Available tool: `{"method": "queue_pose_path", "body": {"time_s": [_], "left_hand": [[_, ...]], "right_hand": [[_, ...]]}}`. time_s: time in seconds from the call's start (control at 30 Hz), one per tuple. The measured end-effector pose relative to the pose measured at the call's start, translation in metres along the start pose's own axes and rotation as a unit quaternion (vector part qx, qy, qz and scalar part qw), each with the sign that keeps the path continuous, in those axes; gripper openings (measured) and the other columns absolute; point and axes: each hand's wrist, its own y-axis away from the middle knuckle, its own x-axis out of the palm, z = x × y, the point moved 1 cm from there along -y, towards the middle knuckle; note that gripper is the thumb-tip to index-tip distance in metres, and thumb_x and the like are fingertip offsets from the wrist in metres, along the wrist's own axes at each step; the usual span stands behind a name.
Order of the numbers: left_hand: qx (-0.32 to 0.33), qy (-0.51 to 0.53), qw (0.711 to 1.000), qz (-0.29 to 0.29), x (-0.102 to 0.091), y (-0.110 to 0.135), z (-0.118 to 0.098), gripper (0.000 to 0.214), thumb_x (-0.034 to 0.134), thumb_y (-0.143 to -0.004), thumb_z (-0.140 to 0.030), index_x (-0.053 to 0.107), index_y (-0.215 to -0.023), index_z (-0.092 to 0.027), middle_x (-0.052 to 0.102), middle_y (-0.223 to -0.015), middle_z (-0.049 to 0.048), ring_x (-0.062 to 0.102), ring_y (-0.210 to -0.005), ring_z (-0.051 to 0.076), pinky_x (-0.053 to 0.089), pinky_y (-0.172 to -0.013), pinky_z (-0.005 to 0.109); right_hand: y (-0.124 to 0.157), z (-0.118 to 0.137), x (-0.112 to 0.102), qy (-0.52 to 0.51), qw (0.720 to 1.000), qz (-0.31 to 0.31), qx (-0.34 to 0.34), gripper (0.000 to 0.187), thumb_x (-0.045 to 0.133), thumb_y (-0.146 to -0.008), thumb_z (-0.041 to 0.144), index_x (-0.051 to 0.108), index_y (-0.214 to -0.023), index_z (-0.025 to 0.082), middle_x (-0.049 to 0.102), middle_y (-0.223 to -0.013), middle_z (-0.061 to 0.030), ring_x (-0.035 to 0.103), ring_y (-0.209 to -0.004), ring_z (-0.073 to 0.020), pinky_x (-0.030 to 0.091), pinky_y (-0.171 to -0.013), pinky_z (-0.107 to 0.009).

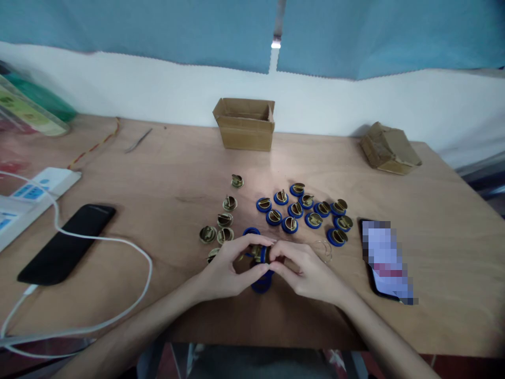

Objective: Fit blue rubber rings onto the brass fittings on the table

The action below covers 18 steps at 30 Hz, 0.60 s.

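Note:
Near the front of the table, my left hand (232, 266) and my right hand (298, 263) meet with fingertips pinched around one small brass-coloured round clip piece with a blue ring (263, 255). Its far side is partly hidden by my fingers. Beneath and behind the hands lie loose blue rings (261, 284). Left of them stand several brass clip pieces without blue rings (224, 219), one partly covered by my left hand. To the right is a group of several clip pieces fitted with blue rings (295, 210). Thin clear rings (324, 251) lie beside my right hand.
An open cardboard box (246, 134) stands at the back, with another carton (390, 150) at the back right. A lit phone (386, 263) lies right; a black phone (67, 245) with a white cable (134, 245) lies left by a power strip (39, 187). Tweezers (139, 140) rest behind.

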Motion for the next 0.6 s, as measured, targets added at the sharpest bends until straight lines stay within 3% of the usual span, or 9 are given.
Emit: {"method": "queue_pose_path", "body": {"time_s": [0.13, 0.6], "left_hand": [[-0.022, -0.015, 1.0, 0.011, -0.0013, 0.0003, -0.0023, 0.041, 0.069, -0.087, -0.014, 0.061, -0.126, -0.023, 0.075, -0.112, 0.0047, 0.073, -0.1, 0.017, 0.056, -0.09, 0.026], [-0.011, 0.032, 0.999, -0.02, 0.0032, 0.0034, 0.0016, 0.042, 0.067, -0.089, -0.013, 0.059, -0.129, -0.024, 0.071, -0.125, 0.0095, 0.069, -0.115, 0.021, 0.056, -0.1, 0.032]], "right_hand": [[-0.0001, 0.0013, -0.0014, -0.011, 1.0, -0.012, 0.001, 0.008, 0.059, -0.096, 0.018, 0.059, -0.088, 0.02, 0.062, -0.081, 0.0014, 0.058, -0.067, -0.0114, 0.046, -0.062, -0.022], [-0.0001, -0.0012, -0.0017, -0.023, 0.999, -0.037, -0.005, 0.012, 0.06, -0.097, 0.022, 0.06, -0.085, 0.019, 0.063, -0.078, 0.0017, 0.059, -0.07, -0.0119, 0.046, -0.068, -0.024]]}}
